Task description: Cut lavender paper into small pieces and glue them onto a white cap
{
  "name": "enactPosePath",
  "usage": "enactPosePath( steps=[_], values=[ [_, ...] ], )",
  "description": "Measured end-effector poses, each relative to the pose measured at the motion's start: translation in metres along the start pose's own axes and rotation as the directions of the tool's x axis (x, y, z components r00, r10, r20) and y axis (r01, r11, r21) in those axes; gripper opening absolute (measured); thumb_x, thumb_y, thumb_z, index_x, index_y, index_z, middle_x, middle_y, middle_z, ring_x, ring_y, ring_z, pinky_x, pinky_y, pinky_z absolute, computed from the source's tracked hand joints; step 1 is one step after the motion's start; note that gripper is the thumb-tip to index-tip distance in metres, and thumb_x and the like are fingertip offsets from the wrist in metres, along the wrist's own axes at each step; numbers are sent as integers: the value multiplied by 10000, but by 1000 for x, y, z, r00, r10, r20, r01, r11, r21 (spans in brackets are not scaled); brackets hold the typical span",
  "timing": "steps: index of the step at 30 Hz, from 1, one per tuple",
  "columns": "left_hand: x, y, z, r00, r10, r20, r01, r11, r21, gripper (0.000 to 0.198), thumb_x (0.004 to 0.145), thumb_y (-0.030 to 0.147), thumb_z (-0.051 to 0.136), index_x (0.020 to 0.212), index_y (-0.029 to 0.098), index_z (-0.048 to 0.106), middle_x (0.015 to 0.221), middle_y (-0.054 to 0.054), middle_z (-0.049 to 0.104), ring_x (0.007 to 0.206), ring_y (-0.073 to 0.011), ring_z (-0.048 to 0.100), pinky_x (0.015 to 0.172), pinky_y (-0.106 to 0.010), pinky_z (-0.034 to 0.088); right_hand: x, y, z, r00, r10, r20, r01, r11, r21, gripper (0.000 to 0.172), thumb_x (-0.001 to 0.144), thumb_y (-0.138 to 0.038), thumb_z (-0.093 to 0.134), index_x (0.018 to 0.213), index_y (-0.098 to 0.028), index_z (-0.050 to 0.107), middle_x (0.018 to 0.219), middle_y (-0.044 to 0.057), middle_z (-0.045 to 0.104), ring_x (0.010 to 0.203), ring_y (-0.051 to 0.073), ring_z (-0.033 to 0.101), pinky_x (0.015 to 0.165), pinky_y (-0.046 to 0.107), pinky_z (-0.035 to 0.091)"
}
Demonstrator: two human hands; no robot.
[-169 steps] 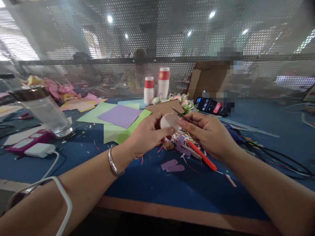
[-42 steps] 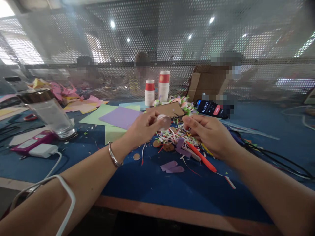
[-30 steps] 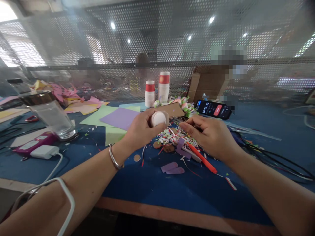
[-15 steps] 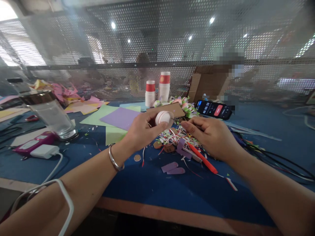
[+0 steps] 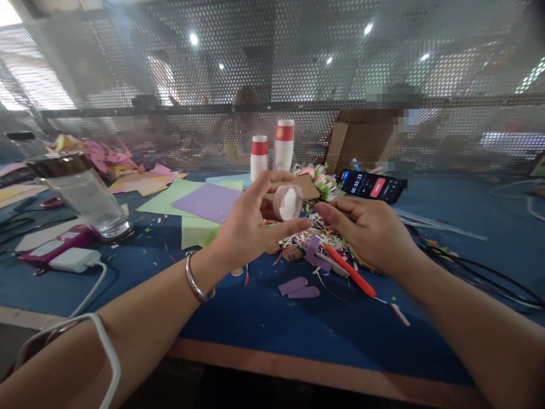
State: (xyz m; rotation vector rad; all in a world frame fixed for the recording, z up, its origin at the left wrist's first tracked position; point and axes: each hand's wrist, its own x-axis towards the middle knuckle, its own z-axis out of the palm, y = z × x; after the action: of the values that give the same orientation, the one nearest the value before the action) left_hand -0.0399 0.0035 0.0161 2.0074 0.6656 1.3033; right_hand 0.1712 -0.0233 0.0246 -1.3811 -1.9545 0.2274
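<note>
A small white paper cup (image 5: 288,204), apparently cut short, is tilted over the heap of scraps with its round opening facing me. Around it curl the fingers of my left hand (image 5: 251,218), the thumb stretched out below the cup and slightly apart from it. My right hand (image 5: 366,224) is closed in a pinch just to the right. From its fingertips a thin dark wire-like piece (image 5: 307,200) runs to the cup's edge; its end is hard to make out. Under both hands lie paper shreds (image 5: 327,230) and an orange pen-shaped tool (image 5: 351,271).
Two stacks of paper cups (image 5: 284,147) stand behind, before a perforated screen. Purple paper (image 5: 208,201) lies over green sheets. A glass bottle (image 5: 91,199) and a purple power strip (image 5: 59,247) are at left. A phone (image 5: 370,186) and black cables (image 5: 468,267) are at right.
The cup has turned so its opening faces me more. My left thumb has come off its side and now points right below it. My right hand has barely moved.
</note>
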Motion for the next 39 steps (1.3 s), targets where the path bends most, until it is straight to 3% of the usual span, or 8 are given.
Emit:
enactPosePath(
  steps=[4, 7, 13, 19, 23, 39],
  values=[
    [-1, -2, 1, 996, 87, 24, -89, 995, 55, 626, 723, 294, 856, 1251, 265, 521, 1147, -49, 639, 917, -167, 659, 851, -313, 599, 0, -1, -2, 1000, -12, -19, 12, 1000, 2, 524, 959, -619, 461, 619, -221, 487, 571, -6, 453, 557, 143, 407, 546, 315, 282],
    [0, -7, -2, 993, 117, 9, -117, 990, 72, 548, 774, 259, 811, 1250, 251, 540, 1170, -57, 628, 909, -158, 651, 829, -301, 590, -1, -2, -1, 1000, -24, -18, 24, 1000, -21, 513, 964, -588, 466, 606, -220, 461, 562, -17, 425, 542, 135, 397, 530, 308, 281],
    [8, -13, -12, 995, 26, 94, -14, 991, -130, 569, 744, 282, 836, 1226, 233, 537, 1049, -41, 637, 845, -153, 639, 758, -286, 580, -1, -2, 2, 1000, -9, 14, 9, 999, -33, 516, 959, -567, 476, 583, -221, 406, 548, -31, 382, 531, 125, 372, 526, 307, 266],
    [14, -21, -21, 984, -33, 174, 76, 966, -248, 621, 697, 233, 868, 1227, 230, 544, 1157, -58, 623, 946, -157, 635, 827, -272, 559, -1, 1, 1, 999, 1, 53, 1, 999, -39, 547, 963, -610, 458, 588, -214, 414, 538, -40, 354, 517, 114, 336, 511, 307, 230],
    [15, -24, -26, 973, -60, 222, 122, 953, -276, 601, 703, 198, 864, 1228, 225, 571, 1121, -52, 639, 923, -144, 626, 822, -268, 545, -2, 1, 1, 998, -7, 57, 9, 1000, -28, 540, 963, -592, 472, 586, -209, 414, 536, -44, 357, 519, 107, 329, 503, 300, 229],
    [14, -21, -32, 960, 40, 278, 16, 981, -195, 608, 730, 181, 841, 1276, 207, 573, 1157, -77, 648, 993, -170, 625, 871, -292, 520, 0, 0, 1, 996, -1, 94, 5, 999, -48, 527, 955, -597, 462, 600, -210, 419, 551, -35, 393, 547, 120, 368, 534, 303, 265]
  ],
)
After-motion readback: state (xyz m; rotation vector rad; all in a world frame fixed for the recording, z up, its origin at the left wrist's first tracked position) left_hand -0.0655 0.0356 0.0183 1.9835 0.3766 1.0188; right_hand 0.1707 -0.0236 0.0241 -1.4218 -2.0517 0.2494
